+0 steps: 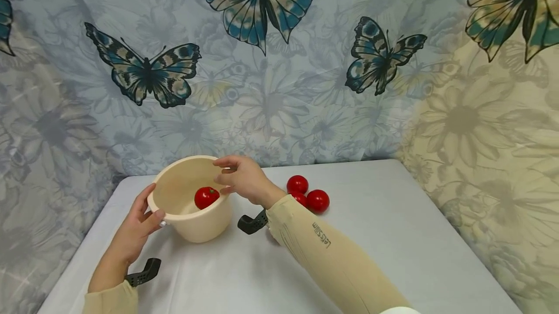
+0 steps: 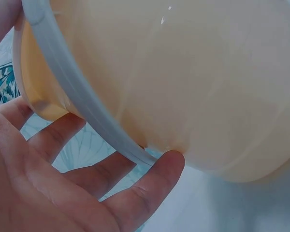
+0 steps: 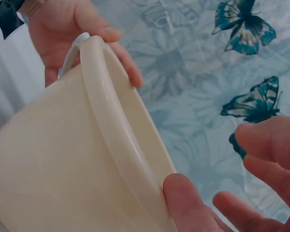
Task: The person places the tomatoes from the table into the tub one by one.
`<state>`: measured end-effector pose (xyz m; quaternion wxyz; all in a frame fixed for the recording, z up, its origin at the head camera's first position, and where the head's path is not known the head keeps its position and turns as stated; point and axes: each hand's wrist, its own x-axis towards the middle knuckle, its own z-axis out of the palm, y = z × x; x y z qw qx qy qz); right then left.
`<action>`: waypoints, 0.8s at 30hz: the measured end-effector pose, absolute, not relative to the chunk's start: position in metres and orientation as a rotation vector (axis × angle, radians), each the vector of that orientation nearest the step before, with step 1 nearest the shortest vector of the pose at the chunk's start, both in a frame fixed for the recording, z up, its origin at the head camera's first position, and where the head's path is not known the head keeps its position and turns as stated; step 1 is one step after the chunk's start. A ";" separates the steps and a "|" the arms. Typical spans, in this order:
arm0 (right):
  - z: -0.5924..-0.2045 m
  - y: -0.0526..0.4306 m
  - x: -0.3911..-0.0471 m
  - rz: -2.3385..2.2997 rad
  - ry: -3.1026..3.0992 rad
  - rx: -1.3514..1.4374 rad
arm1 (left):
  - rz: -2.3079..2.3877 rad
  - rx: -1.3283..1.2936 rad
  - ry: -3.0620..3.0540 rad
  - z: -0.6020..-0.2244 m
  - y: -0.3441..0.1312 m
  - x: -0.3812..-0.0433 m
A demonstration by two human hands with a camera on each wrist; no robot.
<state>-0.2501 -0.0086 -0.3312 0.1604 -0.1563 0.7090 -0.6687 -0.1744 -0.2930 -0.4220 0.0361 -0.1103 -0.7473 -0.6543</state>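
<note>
A cream plastic bucket [image 1: 201, 229] stands on the left part of the table, its mouth facing up towards me. One red tomato [image 1: 205, 198] with a bit of green on top is inside it. My left hand [image 1: 139, 222] holds the bucket's left rim, thumb at the front and fingers farther back; the left wrist view has these fingers [image 2: 150, 188] at the rim. Over the right rim is my right hand [image 1: 244, 178], holding nothing, its fingers spread. In the right wrist view one of its fingertips [image 3: 179, 191] touches the rim, while the others are apart from it.
To the right of the bucket, a cluster of red tomatoes [image 1: 318, 201] lies on the white tabletop [image 1: 384, 236], partly hidden by my right forearm. Behind the table hangs a cloth [image 1: 271, 110] printed with butterflies and flowers. Both wrists carry black mounts [image 1: 146, 271].
</note>
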 end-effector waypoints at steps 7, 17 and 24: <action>-0.332 0.001 -0.250 -1.937 1.970 -0.459 | -2.014 -0.350 -2.268 -0.423 -0.297 -0.169; -0.331 0.066 -0.240 -2.088 1.910 -0.566 | -2.037 -0.411 -2.206 -0.425 -0.296 -0.170; -0.347 0.134 -0.220 -2.137 1.992 -0.658 | -2.002 -0.354 -2.281 -0.420 -0.293 -0.173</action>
